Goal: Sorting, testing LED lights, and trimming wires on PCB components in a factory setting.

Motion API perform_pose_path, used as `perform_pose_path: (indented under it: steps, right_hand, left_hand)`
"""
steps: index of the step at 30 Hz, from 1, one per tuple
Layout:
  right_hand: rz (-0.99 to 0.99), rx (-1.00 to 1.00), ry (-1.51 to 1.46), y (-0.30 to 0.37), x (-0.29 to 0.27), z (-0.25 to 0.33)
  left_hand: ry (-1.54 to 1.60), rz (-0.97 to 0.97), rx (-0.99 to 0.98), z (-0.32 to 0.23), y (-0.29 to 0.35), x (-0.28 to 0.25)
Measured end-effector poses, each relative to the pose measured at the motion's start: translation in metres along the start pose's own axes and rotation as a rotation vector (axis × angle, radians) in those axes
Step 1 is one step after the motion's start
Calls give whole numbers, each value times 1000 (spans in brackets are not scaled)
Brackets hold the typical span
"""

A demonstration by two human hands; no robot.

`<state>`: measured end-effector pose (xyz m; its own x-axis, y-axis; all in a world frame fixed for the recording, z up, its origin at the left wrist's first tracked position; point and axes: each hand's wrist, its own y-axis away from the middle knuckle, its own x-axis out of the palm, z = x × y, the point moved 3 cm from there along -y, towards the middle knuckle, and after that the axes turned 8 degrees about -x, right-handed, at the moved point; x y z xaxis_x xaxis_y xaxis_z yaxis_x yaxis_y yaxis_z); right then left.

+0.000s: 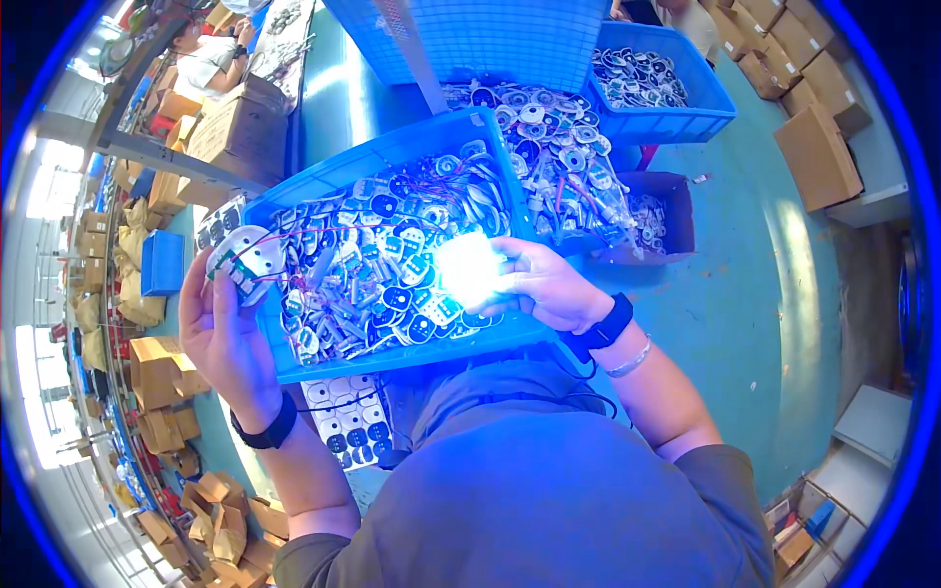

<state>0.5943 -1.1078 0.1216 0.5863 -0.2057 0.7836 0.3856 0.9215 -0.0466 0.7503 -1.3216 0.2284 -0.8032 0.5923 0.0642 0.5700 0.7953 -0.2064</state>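
Note:
My left hand (227, 338) holds up a white round housing (260, 257) with a small green circuit board on it, at the left end of a blue bin (421, 359). Between the fingers of my right hand (551, 286) shines a lit lamp piece (467, 272); its glare hides its shape and my fingertips. A thin red wire (328, 227) runs from the housing toward the light. Below both hands, the bin holds a heap of similar round white and dark parts (377, 279) with circuit boards and loose wires.
Beyond the bin lies another pile of round parts (559, 147), beside a second blue bin (676, 120) and a cardboard box (674, 220). A metal post (407, 54) rises at the far side. Cartons (235, 132) stand left, and a co-worker (208, 64) sits far left.

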Motion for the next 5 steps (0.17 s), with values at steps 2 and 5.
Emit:
perform_pose_path:
  steps: [2,5]
  right_hand:
    - [23,-19,11,0,7,5]
    - [57,-23,61,0,8,4]
  left_hand:
    - [9,-9,-9,4,2,-7]
    - [27,-13,-26,10,5,-17]
